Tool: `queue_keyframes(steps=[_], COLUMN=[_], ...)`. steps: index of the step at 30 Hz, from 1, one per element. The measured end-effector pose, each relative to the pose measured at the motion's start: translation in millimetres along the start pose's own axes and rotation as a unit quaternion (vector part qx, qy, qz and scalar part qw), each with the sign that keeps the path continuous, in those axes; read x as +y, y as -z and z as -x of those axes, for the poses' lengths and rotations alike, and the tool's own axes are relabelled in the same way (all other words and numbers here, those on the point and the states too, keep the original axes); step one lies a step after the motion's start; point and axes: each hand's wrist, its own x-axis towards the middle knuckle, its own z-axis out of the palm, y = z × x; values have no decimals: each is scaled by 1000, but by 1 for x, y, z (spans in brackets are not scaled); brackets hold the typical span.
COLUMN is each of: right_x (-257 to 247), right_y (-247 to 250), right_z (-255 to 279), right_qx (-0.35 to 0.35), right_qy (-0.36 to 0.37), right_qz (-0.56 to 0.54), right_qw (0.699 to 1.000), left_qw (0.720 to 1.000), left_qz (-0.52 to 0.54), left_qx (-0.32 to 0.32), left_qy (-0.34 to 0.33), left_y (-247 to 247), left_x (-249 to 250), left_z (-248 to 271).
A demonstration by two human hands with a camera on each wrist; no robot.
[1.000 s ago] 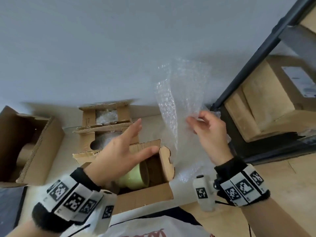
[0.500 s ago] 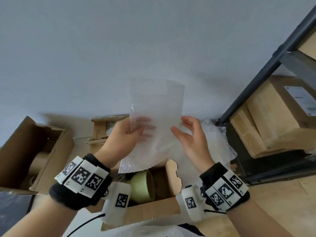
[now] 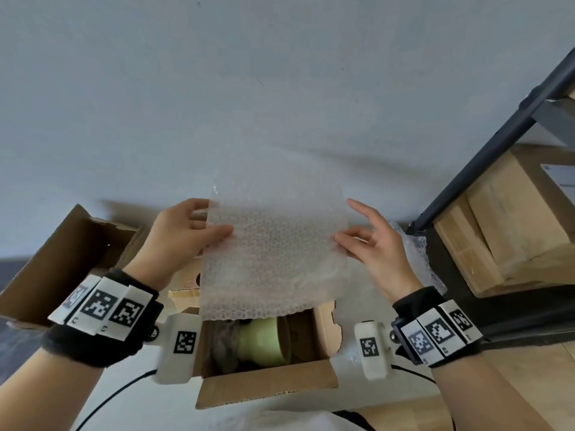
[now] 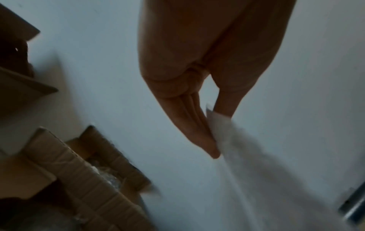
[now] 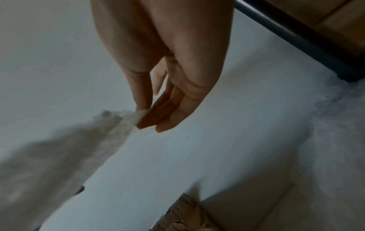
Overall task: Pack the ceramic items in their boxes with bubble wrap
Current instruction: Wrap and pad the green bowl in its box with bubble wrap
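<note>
A clear sheet of bubble wrap (image 3: 273,256) is spread flat between both hands above an open cardboard box (image 3: 267,387). My left hand (image 3: 186,231) pinches its left edge between thumb and fingers; the wrist view shows the same pinch on the bubble wrap (image 4: 219,123) by the left hand (image 4: 209,125). My right hand (image 3: 370,241) pinches the right edge, thumb on top; the right hand (image 5: 146,115) holds the bubble wrap (image 5: 126,120) there too. A pale green ceramic cup (image 3: 264,340) lies on its side in the box, partly hidden under the sheet.
A large open carton (image 3: 62,256) stands at the left. More small boxes (image 4: 79,171) with wrap inside sit behind the sheet. Loose bubble wrap (image 3: 417,259) lies at the right by a dark metal shelf frame (image 3: 485,144) holding brown cartons (image 3: 513,219).
The sheet, held up in my right hand alone a second ago, is now taken at both edges, spread flat and lowered over the box with the cup.
</note>
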Motion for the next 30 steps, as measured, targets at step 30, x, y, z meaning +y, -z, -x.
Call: queue_keyframes(steps=[30], right_x=[-41], right_y=[-10], right_z=[11], right_qx=[-115], right_qy=[-104], right_qz=[47], right_qw=[987], left_qw=[985], left_qz=[-18], left_qx=[-129], left_qy=[-118], left_y=[-43], left_x=[28], left_z=[39])
